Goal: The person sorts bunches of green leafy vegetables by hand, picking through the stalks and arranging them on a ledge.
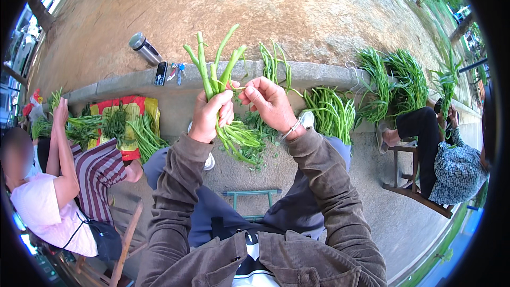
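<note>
My left hand (213,115) is closed around a bunch of thick green vegetable stems (204,63), whose cut ends point up and away from me. Thinner ends of the bunch hang below the fist. Between the thumb and fingertips of my right hand (269,101) is a thin green strand (238,88) that runs across to the bunch. Several loose stems (271,61) lie over the stone curb just beyond my right hand. Past that wrist, a large pile of green stems (332,111) rests on the pavement. Leafy scraps (265,123) are scattered below my hands.
On the curb (247,72) are a keypad phone (161,73) and keys (177,72), with a steel flask (145,49) beside them. Leafy greens (406,79) lie at right. Seated people (44,211) are at left and right (458,171), near greens on a red-yellow sack (153,115).
</note>
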